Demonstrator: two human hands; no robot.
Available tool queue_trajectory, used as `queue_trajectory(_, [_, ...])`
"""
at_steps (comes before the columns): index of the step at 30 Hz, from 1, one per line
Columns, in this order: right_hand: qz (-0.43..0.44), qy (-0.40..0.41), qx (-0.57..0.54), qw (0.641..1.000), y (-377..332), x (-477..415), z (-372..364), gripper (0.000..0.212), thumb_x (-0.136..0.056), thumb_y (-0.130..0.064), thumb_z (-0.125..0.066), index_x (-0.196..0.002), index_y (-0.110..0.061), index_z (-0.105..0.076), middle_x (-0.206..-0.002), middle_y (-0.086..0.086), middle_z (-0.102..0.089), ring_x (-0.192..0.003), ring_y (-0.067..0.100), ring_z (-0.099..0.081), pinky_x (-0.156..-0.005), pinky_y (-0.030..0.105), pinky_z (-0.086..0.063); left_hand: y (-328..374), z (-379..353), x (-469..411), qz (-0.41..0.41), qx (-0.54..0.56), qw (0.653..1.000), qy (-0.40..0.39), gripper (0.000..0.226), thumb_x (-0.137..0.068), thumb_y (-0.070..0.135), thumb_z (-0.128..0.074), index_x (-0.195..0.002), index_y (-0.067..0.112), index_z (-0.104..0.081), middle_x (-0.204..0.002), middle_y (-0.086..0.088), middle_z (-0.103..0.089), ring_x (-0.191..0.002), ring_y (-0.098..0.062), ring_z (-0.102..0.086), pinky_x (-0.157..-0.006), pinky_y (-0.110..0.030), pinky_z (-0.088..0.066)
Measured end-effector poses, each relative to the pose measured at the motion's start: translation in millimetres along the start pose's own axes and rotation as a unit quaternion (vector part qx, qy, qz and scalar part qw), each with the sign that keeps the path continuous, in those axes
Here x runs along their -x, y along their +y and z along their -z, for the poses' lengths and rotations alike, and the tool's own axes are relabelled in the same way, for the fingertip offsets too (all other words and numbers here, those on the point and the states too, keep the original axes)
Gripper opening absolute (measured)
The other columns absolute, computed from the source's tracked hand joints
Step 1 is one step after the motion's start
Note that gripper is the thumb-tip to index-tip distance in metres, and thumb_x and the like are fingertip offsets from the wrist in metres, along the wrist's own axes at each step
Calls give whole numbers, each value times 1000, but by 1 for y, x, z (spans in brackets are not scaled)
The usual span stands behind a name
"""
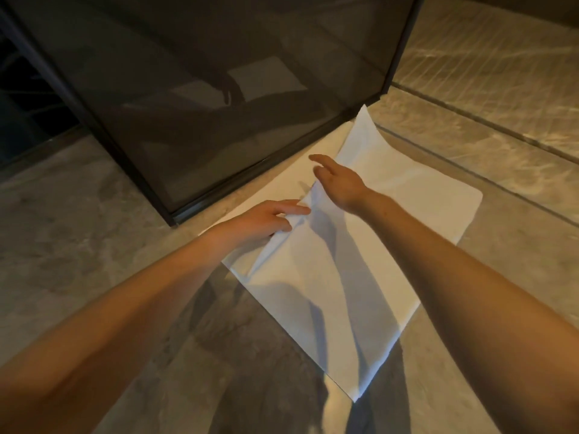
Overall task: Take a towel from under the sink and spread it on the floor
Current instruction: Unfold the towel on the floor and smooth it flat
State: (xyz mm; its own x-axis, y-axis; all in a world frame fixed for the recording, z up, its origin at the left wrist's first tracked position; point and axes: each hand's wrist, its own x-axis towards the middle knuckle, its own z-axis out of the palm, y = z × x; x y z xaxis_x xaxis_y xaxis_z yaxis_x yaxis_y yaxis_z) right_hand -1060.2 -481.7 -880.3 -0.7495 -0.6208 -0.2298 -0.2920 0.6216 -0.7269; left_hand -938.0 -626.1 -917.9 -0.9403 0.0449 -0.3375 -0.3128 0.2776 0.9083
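while towel [360, 277] lies on floor [78, 230] | left hand [266, 220] pinches its fold | right hand [338, 180] fingers spread, holding nothing

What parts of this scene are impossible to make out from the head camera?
- White towel: the strip beneath its raised fold, and whatever the left hand and right hand cover.
- Right hand: its palm side faces away, so any grip on the fold is unclear.
- Behind the dark glass panel: only reflections show.
- The sink: out of view.
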Motion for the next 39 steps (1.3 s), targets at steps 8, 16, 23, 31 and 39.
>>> queue_trajectory(8, [-116, -56, 223, 966, 10, -6, 18, 24, -92, -34, -53, -90, -10, -52, -88, 16, -61, -62, 24, -59, -52, 29, -43, 13, -13, 8, -11, -54, 997, -53, 51, -88, -9, -50, -130, 18, -60, -147, 5, -43, -123, 4, -33, -77, -18, -42])
queue_trajectory(16, [-128, -79, 251, 956, 33, 3, 18, 60, -85, -35, -70, -131, -12, -39, -115, 14, -55, -80, 25, -57, -59, 29, -50, 18, -29, 1, -34, -155, 979, -125, 52, -87, -4, -51, -132, 22, -58, -140, 13, -38, -123, 13, -31, -71, 4, -34])
queue_trajectory(23, [-119, -91, 135, 979, 56, 11, 30, 40, -91, -7, -53, -125, -26, -41, -92, 10, -52, -65, 19, -61, -54, 24, -53, 18, -39, -3, 59, -32, 988, -136, 48, -90, 6, -53, -117, 43, -67, -139, 26, -40, -131, 2, -34, -90, -10, -41])
queue_trajectory(31, [-140, -4, 77, 987, 80, 33, 60, 45, -94, -5, -47, -139, -8, -52, -142, 15, -51, -122, 34, -54, -95, 38, -48, 37, -64, -12, 61, 58, 981, -173, 47, -92, 6, -54, -119, 43, -66, -139, 27, -41, -124, 9, -40, -90, -12, -43])
queue_trajectory(39, [-58, 70, -59, 994, 122, 91, 108, 69, -84, -4, -55, -147, -29, -42, -150, -1, -38, -73, 18, -62, -60, 23, -50, 66, -114, -19, 76, 161, 954, -243, 46, -95, 3, -49, -127, 32, -63, -120, 11, -68, -111, -18, -64, -91, -35, -54])
